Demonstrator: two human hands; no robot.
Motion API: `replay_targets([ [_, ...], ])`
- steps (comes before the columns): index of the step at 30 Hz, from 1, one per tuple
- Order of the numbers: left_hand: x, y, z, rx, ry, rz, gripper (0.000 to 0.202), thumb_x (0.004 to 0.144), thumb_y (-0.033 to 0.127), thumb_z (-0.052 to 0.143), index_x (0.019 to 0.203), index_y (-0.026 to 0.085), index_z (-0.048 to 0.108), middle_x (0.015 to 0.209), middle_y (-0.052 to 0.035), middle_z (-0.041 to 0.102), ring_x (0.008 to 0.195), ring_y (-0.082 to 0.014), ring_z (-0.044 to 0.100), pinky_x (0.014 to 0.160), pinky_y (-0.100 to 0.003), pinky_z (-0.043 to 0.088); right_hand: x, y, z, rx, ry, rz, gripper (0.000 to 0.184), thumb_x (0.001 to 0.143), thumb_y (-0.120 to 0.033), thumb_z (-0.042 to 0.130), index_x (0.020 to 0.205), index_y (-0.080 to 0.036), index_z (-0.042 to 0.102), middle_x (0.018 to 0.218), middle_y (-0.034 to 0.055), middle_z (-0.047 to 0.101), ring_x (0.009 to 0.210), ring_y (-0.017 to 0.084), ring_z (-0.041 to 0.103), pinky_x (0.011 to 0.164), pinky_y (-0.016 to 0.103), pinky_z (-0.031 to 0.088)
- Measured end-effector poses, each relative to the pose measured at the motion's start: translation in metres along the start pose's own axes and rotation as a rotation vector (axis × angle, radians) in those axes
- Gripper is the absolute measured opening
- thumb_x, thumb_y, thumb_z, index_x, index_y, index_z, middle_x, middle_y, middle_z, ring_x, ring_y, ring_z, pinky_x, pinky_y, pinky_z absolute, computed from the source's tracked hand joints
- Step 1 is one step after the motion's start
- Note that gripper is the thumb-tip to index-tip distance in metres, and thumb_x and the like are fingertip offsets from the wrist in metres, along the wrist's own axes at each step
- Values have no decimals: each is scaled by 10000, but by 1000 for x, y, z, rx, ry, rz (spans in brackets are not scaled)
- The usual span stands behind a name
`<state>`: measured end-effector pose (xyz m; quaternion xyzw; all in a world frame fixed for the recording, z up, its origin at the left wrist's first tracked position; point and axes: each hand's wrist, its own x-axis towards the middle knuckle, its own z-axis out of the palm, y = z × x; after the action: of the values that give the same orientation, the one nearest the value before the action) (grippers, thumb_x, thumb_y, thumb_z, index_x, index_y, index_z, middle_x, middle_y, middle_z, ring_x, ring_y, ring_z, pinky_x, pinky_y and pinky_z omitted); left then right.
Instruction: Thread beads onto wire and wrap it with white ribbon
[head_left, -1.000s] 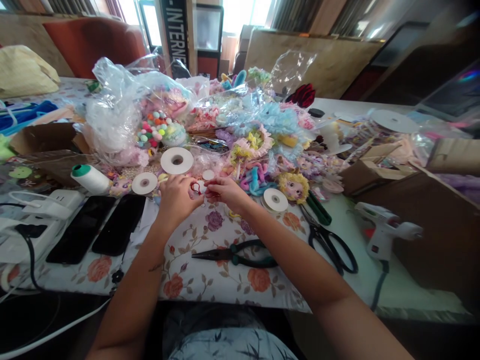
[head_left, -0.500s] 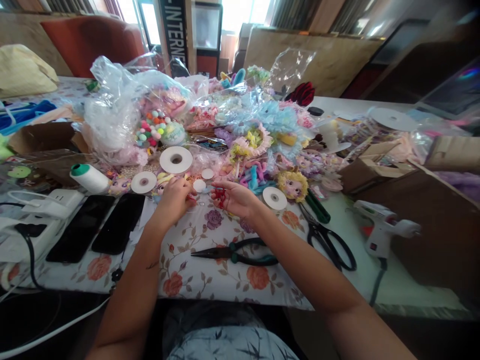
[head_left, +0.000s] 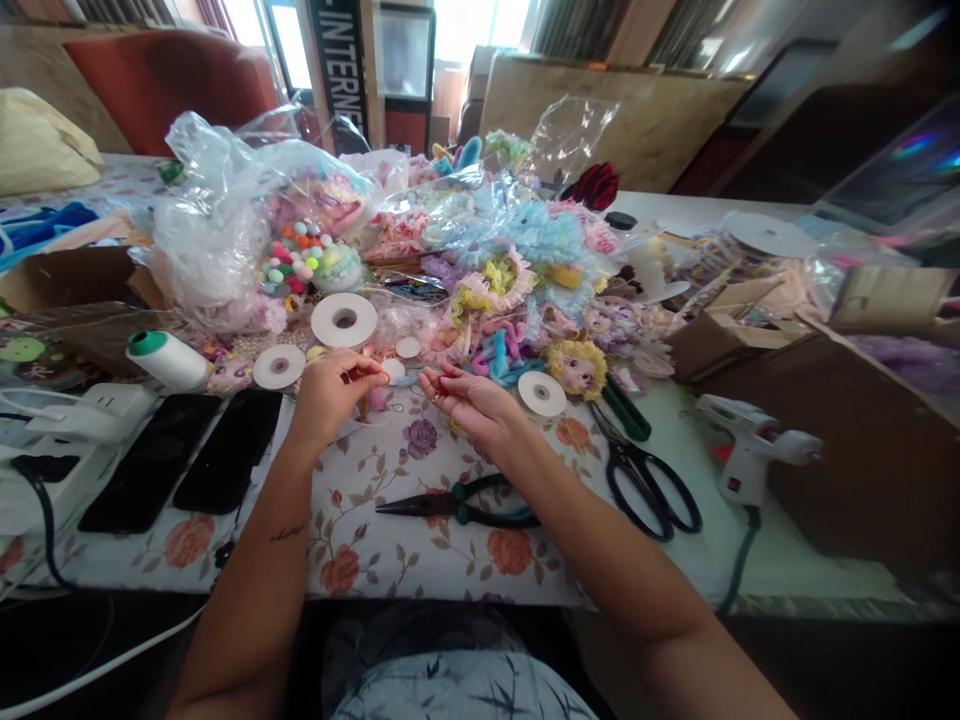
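Note:
My left hand [head_left: 334,388] hovers over the flowered tablecloth [head_left: 390,540] with thumb and fingertips pinched together on something too small to make out. A small pink piece [head_left: 377,398] lies just under its fingertips. My right hand [head_left: 469,395] is held palm up beside it, fingers loosely curled, with tiny red bits resting near the fingertips. Small white ribbon spools [head_left: 344,320] lie just beyond both hands. Dark-handled pliers [head_left: 457,503] lie on the cloth below my wrists.
A heap of pastel ruffled trims, pom-poms and plastic bags [head_left: 450,240] fills the table's middle. Black scissors [head_left: 649,480] and a white glue gun [head_left: 750,455] lie right. Two phones [head_left: 187,455], a power strip [head_left: 67,425] and a thread cone [head_left: 166,358] lie left. Cardboard boxes [head_left: 825,400] stand far right.
My hands were together working a small red piece. They have drawn apart; the right hand turned palm up, and the left moved its pinch slightly left over the cloth.

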<state>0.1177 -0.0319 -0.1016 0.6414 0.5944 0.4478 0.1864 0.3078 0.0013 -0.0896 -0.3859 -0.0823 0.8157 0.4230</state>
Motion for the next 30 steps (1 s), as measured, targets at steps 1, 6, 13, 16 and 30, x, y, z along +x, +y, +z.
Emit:
replay_targets([
  [1,-1,4,1,-81,48,-16,128,716,315,699,747,192,707,755,-26,678,671,-171,604,638,-300,484,1,2,0,-4,-10,3,327,832,89,319,978,-177,441,885,61,571,776,129,663,684,275,615],
  [6,-9,23,19,-303,37,118,150,741,332,701,791,191,711,809,-42,691,729,-173,635,654,-294,521,2,13,2,-83,-155,60,246,886,24,324,890,-161,486,753,38,608,705,136,660,705,324,599],
  [13,-15,28,34,-90,-41,281,126,814,297,639,877,228,723,927,-49,709,930,-211,621,869,-369,489,-6,13,7,-91,-197,161,326,988,-231,309,763,-153,532,575,-11,558,494,88,544,626,246,566],
  [16,-13,25,29,-131,92,182,192,853,328,580,927,207,708,965,-53,713,934,-198,632,856,-334,493,-18,-12,1,-105,-166,118,291,978,-253,357,787,-141,546,711,63,632,691,126,640,669,245,570],
  [30,-16,19,36,31,-36,179,220,852,358,550,866,192,694,912,-41,714,888,-204,645,795,-279,481,-117,-142,-79,-534,141,-681,257,798,3,497,880,-192,643,728,-20,618,627,64,586,621,197,511],
])
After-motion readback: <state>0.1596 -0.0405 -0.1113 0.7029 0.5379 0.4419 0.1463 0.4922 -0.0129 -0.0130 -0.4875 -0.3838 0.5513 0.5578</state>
